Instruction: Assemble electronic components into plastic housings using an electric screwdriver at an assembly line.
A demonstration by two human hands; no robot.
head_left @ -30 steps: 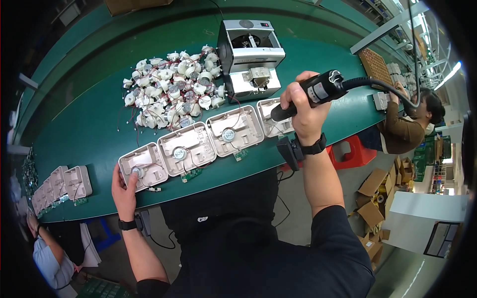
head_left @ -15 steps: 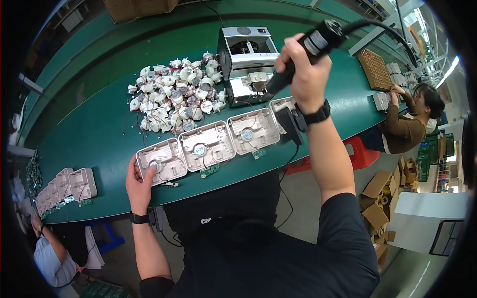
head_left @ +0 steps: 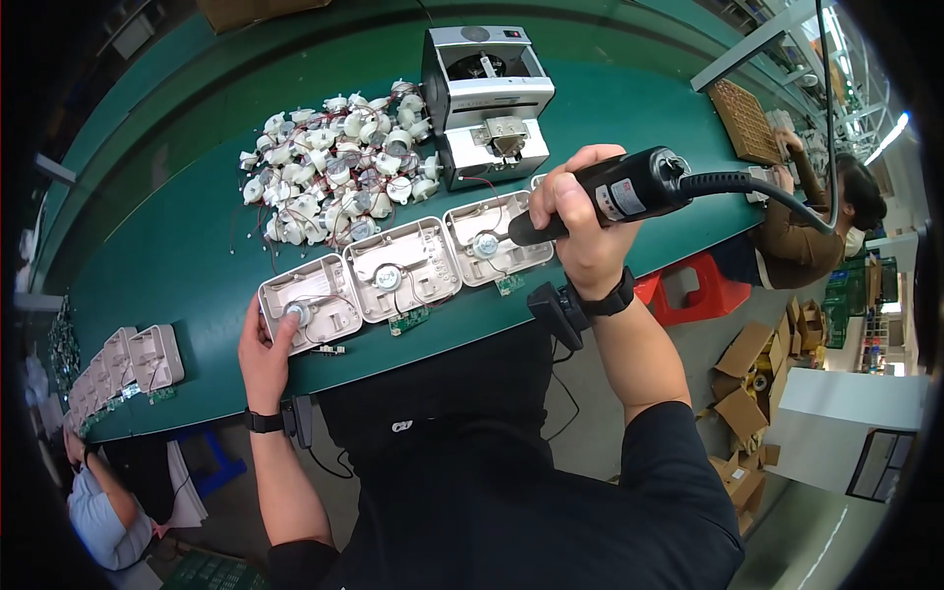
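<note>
My right hand (head_left: 588, 231) is wrapped round a black electric screwdriver (head_left: 644, 185) with a thick cable. It is tilted nearly level, its nose pointing left over the third white plastic housing (head_left: 516, 258); the tip is hard to make out. At the left end of the row, my left hand (head_left: 264, 366) grips the leftmost housing (head_left: 339, 320), fingers outside and thumb inside against a small round motor-like part (head_left: 299, 314). Between these two stands the middle housing (head_left: 433, 280), with a round metal-faced part (head_left: 387, 277) and thin wires in it. Green circuit boards (head_left: 409, 320) hang from the housings' near sides.
A silver-and-black screw feeder (head_left: 489, 103) stands behind the row. Left of it lies a heap of white motor parts (head_left: 334, 167) with wires. More housings (head_left: 154, 356) line the far left. Co-workers sit at both ends; a red stool (head_left: 700, 290) is at the right.
My right hand has drawn the screwdriver back from the feeder toward the row of housings and tipped it more level. My left hand keeps its grip on the leftmost housing.
</note>
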